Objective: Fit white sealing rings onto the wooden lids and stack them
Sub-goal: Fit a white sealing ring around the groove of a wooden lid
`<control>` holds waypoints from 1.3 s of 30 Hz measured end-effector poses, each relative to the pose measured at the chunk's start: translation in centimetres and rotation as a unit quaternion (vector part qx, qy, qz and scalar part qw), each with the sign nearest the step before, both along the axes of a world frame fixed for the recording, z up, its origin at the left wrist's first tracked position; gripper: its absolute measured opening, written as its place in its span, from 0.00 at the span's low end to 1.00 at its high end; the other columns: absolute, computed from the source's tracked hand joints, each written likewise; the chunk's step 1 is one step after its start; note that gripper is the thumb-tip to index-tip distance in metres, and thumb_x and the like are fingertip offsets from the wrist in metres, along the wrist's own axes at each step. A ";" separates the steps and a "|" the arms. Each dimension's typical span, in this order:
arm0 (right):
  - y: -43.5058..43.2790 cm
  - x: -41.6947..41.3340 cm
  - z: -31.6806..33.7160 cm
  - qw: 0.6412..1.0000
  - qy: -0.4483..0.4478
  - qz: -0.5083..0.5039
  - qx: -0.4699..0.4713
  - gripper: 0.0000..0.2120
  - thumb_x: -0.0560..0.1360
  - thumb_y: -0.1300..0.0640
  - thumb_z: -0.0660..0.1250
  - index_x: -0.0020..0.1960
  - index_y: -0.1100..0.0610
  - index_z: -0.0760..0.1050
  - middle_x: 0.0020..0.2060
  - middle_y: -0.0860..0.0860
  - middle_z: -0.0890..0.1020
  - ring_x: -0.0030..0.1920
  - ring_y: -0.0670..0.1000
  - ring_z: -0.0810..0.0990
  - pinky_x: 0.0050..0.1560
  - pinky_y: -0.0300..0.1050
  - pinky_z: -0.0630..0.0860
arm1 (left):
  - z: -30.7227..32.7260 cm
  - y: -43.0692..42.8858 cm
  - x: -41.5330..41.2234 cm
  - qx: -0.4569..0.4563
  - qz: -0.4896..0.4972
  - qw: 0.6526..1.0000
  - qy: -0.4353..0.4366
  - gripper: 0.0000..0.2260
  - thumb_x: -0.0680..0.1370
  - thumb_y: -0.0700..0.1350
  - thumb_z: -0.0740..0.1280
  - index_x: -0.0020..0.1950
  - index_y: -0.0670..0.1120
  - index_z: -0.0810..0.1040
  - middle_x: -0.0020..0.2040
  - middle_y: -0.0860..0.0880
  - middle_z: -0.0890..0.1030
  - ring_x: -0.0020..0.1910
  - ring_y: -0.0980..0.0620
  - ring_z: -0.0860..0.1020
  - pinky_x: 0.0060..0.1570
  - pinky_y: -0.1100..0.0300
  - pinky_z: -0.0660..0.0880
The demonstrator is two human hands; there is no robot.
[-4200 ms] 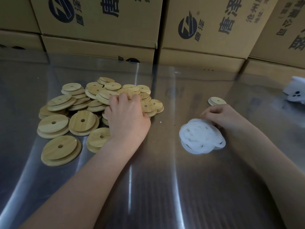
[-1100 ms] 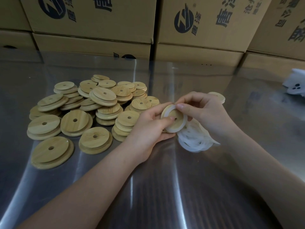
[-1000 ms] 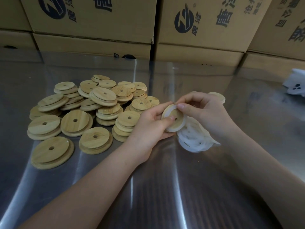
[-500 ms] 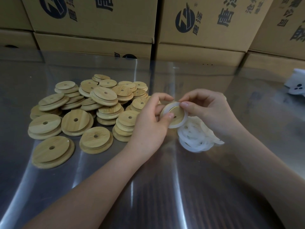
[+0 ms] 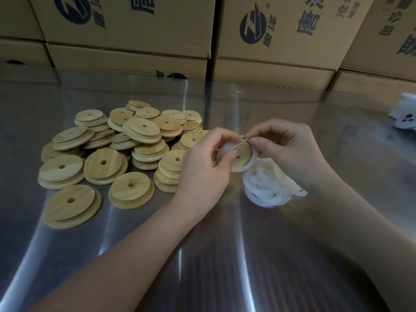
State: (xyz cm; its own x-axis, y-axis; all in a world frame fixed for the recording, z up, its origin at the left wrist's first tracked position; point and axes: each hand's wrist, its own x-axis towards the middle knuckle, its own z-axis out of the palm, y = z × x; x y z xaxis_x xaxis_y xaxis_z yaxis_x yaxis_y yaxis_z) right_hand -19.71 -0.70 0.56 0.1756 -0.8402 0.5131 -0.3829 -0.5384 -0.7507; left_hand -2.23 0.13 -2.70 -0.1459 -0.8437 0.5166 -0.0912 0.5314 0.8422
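Rings like this white sealing ring (image 5: 245, 168) are soft and stretchy, the wooden lid (image 5: 242, 154) stiff (and light): my left hand (image 5: 202, 174) pinches its rim above the desk (image 5: 202, 255), my right hand (image 5: 290, 152) pinches the ring's far edge.

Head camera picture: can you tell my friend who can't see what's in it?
Two hands, left hand and right hand, press a white ring around a wooden lid above loose rings; more lids are piled left.
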 end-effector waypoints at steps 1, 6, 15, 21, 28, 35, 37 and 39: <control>0.0 0.0 0.0 1.000 0.001 -0.001 -0.001 0.10 0.74 0.66 0.70 0.44 0.52 0.82 0.41 0.50 0.84 0.44 0.54 0.83 0.48 0.49 0.81 | 0.0 0.0 0.0 0.000 0.002 1.000 0.001 0.08 0.77 0.35 0.68 0.54 0.45 0.79 0.49 0.52 0.83 0.52 0.56 0.81 0.55 0.49 0.78; 0.1 0.0 0.2 1.000 -0.005 -0.004 0.001 0.09 0.74 0.67 0.70 0.44 0.54 0.82 0.40 0.50 0.84 0.43 0.52 0.83 0.47 0.46 0.81 | 0.3 0.2 0.0 -0.010 0.021 1.000 0.007 0.09 0.77 0.36 0.69 0.53 0.48 0.81 0.48 0.55 0.83 0.52 0.57 0.81 0.54 0.53 0.78; 0.2 0.2 0.2 0.998 -0.059 -0.001 0.026 0.07 0.72 0.67 0.72 0.42 0.56 0.80 0.38 0.53 0.84 0.40 0.50 0.82 0.44 0.44 0.80 | 0.4 0.4 0.1 -0.051 0.053 0.997 0.006 0.10 0.75 0.34 0.70 0.51 0.48 0.83 0.48 0.61 0.82 0.51 0.63 0.81 0.52 0.67 0.76; 0.3 0.1 0.1 0.999 -0.039 -0.001 0.009 0.07 0.73 0.67 0.72 0.43 0.56 0.81 0.40 0.55 0.84 0.41 0.55 0.83 0.45 0.46 0.80 | 0.3 0.3 0.2 -0.060 0.060 0.996 -0.020 0.12 0.76 0.36 0.69 0.56 0.50 0.81 0.50 0.58 0.82 0.53 0.60 0.80 0.54 0.61 0.77; 0.3 0.3 0.1 1.000 -0.018 0.015 0.002 0.10 0.73 0.70 0.71 0.44 0.56 0.82 0.39 0.46 0.82 0.41 0.48 0.82 0.45 0.39 0.77 | 0.2 0.3 0.2 -0.069 0.065 0.994 -0.058 0.16 0.77 0.33 0.67 0.60 0.49 0.82 0.51 0.49 0.80 0.50 0.56 0.77 0.53 0.67 0.73; 0.3 0.6 -0.1 0.999 -0.028 0.028 0.018 0.14 0.73 0.71 0.69 0.49 0.54 0.83 0.44 0.53 0.83 0.45 0.53 0.82 0.48 0.40 0.79 | 0.6 0.1 0.2 0.020 0.052 0.998 0.029 0.15 0.76 0.35 0.69 0.55 0.53 0.82 0.51 0.57 0.83 0.54 0.59 0.80 0.56 0.52 0.78; 0.3 0.8 -0.2 0.998 -0.050 0.031 0.030 0.13 0.74 0.70 0.69 0.51 0.55 0.83 0.45 0.55 0.84 0.47 0.55 0.83 0.48 0.41 0.80 | 0.6 0.1 0.2 0.055 0.046 0.995 0.068 0.15 0.77 0.35 0.69 0.52 0.56 0.82 0.49 0.59 0.84 0.52 0.57 0.82 0.53 0.47 0.80; 0.3 1.1 -0.2 0.994 -0.088 0.025 0.054 0.12 0.74 0.70 0.69 0.50 0.55 0.82 0.41 0.53 0.84 0.43 0.51 0.84 0.45 0.40 0.80 | 0.7 0.0 0.1 0.086 0.042 0.990 0.104 0.16 0.77 0.34 0.69 0.50 0.57 0.82 0.49 0.58 0.84 0.50 0.55 0.83 0.50 0.45 0.81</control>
State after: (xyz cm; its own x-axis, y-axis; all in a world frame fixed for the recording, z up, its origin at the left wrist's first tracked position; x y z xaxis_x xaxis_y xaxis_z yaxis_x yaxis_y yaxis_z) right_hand -18.65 -0.38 0.37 0.1332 -0.8846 0.4469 -0.2148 -0.4659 -0.8584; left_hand -2.08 0.13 -1.99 0.0233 -0.9262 0.3763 0.0566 0.3770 0.9245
